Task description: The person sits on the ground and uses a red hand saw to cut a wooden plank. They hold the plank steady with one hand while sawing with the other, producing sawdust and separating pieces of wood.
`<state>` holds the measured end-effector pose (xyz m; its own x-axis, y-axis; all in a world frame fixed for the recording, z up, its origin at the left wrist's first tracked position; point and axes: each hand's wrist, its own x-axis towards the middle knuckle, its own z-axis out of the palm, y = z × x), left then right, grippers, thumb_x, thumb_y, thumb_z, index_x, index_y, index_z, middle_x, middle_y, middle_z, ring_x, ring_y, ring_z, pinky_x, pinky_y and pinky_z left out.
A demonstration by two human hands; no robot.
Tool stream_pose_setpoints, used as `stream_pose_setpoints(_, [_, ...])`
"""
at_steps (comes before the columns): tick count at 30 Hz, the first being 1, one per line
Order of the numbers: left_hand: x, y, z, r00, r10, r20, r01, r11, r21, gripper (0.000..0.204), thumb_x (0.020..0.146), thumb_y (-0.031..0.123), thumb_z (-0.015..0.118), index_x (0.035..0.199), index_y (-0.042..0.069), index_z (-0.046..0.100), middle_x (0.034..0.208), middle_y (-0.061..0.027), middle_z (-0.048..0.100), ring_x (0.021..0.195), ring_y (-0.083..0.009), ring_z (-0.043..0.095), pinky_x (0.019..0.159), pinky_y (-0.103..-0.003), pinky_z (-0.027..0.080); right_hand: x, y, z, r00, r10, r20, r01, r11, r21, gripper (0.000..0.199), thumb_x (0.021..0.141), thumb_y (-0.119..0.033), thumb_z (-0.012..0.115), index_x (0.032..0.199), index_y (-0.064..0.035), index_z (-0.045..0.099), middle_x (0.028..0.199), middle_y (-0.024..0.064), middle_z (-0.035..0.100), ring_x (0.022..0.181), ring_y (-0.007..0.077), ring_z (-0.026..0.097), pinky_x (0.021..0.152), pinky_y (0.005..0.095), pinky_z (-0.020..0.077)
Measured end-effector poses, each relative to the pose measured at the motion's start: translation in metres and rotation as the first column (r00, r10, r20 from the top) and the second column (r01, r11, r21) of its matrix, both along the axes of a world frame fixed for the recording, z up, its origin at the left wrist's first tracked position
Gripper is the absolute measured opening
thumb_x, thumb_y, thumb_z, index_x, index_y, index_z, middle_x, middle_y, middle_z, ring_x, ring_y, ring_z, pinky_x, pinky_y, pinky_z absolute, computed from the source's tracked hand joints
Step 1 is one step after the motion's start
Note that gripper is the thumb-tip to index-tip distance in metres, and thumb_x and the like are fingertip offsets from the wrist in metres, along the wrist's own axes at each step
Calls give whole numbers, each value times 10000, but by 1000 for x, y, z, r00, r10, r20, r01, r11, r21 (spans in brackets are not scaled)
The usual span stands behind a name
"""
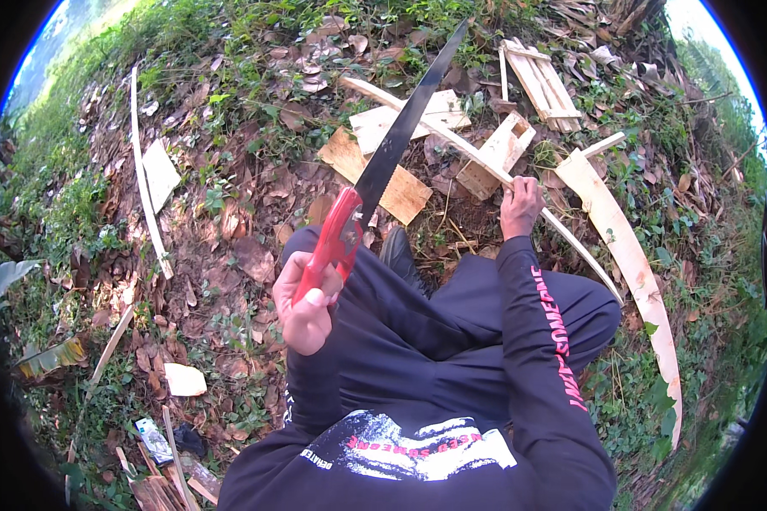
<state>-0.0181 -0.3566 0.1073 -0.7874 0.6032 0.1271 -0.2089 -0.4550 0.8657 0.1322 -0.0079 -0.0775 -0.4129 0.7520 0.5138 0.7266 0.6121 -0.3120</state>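
Observation:
My left hand [305, 313] is closed around the red handle of a handsaw [394, 152]. Its dark toothed blade slants up and to the right, held above the ground. With the fingers of my right hand [521, 208] I grip a thin, long wooden strip [458, 143], which runs from beyond the blade down across my right knee. Behind the blade lie a brown board [407, 198] and a paler board [445, 109], both partly covered. Close to my right hand is a wooden piece with a cutout [504, 146].
A slatted wooden panel [539, 83] lies at the far right. To my right stretches a long plank [624, 238]. On the left are another thin strip [141, 170], a pale flat piece [159, 175] and wood scraps [158, 492]. Leaves and weeds cover the ground.

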Motion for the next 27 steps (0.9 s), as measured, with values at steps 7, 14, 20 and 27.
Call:
stream_pose_setpoints(7, [35, 15, 19, 987, -130, -98, 111, 977, -181, 151, 938, 36, 583, 1056, -26, 513, 743, -42, 568, 626, -97, 543, 611, -239, 459, 25, -20, -45, 990, 39, 133, -1, 963, -271, 368, 706, -96, 799, 1016, -121, 601, 1089, 102, 504, 1065, 325, 522, 893, 472, 453])
stream_pose_setpoints(14, [47, 35, 7, 984, -178, -20, 165, 947, -275, 107, 951, 56, 597, 965, 7, 502, 722, -11, 558, 611, -62, 502, 592, -218, 431, 20, 17, -39, 995, 74, 64, -45, 929, -368, 403, 730, -322, 790, 1019, -100, 618, 1112, 117, 511, 1087, 338, 521, 925, 486, 455])
stream_pose_setpoints(20, [46, 70, -6, 990, -135, 34, 137, 904, -405, 137, 951, 100, 624, 895, 41, 513, 677, 51, 520, 562, 4, 407, 508, -174, 324, 12, 85, -49, 989, -141, 37, 145, 969, -198, 583, 781, -432, 753, 1225, -75, 627, 1229, 154, 550, 1181, 342, 528, 972, 490, 438])
stream_pose_setpoints(27, [34, 114, -17, 988, -132, 76, 152, 879, -453, 206, 997, 199, 596, 877, 37, 555, 656, 65, 497, 547, 8, 398, 489, -176, 307, 12, 145, -56, 972, -63, 228, 165, 873, -459, 721, 865, -739, 515, 779, -51, 712, 775, 240, 703, 763, 398, 685, 846, 510, 477])
